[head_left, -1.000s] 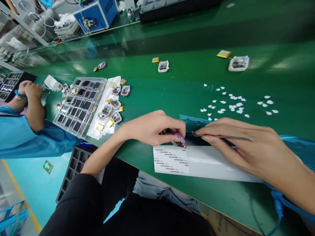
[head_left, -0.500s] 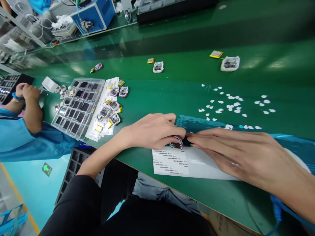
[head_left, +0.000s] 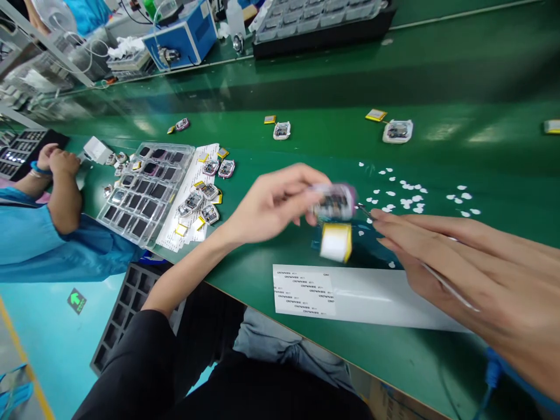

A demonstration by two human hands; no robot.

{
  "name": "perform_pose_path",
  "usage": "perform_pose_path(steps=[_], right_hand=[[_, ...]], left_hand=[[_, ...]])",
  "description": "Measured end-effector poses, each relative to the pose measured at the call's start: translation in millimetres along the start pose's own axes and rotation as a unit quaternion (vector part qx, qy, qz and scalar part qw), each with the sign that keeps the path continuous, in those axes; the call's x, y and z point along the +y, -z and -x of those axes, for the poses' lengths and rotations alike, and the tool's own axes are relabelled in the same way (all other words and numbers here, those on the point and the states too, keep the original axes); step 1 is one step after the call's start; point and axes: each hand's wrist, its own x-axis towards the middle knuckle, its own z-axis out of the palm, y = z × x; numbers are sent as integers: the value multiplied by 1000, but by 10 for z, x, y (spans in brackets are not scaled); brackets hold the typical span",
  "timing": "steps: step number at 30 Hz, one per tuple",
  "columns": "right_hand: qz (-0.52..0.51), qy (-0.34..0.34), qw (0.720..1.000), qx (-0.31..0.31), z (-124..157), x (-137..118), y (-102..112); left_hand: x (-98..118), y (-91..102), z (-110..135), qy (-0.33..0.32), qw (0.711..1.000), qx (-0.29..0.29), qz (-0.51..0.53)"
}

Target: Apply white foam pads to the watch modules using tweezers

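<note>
My left hand (head_left: pixel 280 201) pinches a purple-rimmed smartwatch case (head_left: pixel 336 201) by its left side, raised above the green bench and blurred. A circuit board shows inside it. Just below hangs its battery (head_left: pixel 336 242), yellow-edged with a white face. In my right hand (head_left: pixel 441 256) are thin metal tweezers (head_left: pixel 450 287); their dark tip points at the case's right edge, and whether it touches cannot be made out. Beneath both hands lies a printed white backing strip (head_left: pixel 306 291). Small white stickers (head_left: pixel 406 201) are scattered beyond the right hand, near a blue film (head_left: pixel 371 242).
On the left are a clear tray (head_left: pixel 146 192) of dark screens and printed sheets (head_left: pixel 175 233) bearing several open watch cases (head_left: pixel 192 201). More cases (head_left: pixel 397 132) with batteries lie farther back. A co-worker's hands (head_left: pixel 56 160) are at far left. A black-based tray (head_left: pixel 324 29) stands behind.
My left hand has lifted the watch case off the strip, up and slightly right, and its battery now shows hanging. My right hand has shifted right, exposing the tweezers. The view has shifted slightly.
</note>
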Motion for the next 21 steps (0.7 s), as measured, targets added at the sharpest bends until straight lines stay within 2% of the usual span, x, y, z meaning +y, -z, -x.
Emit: perform_pose_path(steps=[1,2,4,6,8,10,14,21], right_hand=[[5,1,1000,8,13,-1,-10],[8,2,1000,17,29,1,-16],[6,-1,1000,29,55,8,-12],[-11,-4,1000,25,59,-1,20],[-44,-12,999,-2,41,-38,73],[-68,-24,997,-26,11,-98,129],[-59,1,998,-13,-44,-238,174],[-64,-16,997,-28,-87,-442,132]], left_hand=[[-48,7,-36,43,994,83,56],[-106,13,-77,90,980,139,108],[-220,16,-157,186,944,178,206],[-290,-5,-206,238,913,172,285],[-299,-58,-212,245,901,154,324],[-271,-130,-182,236,904,148,325],[-234,-257,-105,228,914,160,295],[-233,-337,-37,193,908,162,336]])
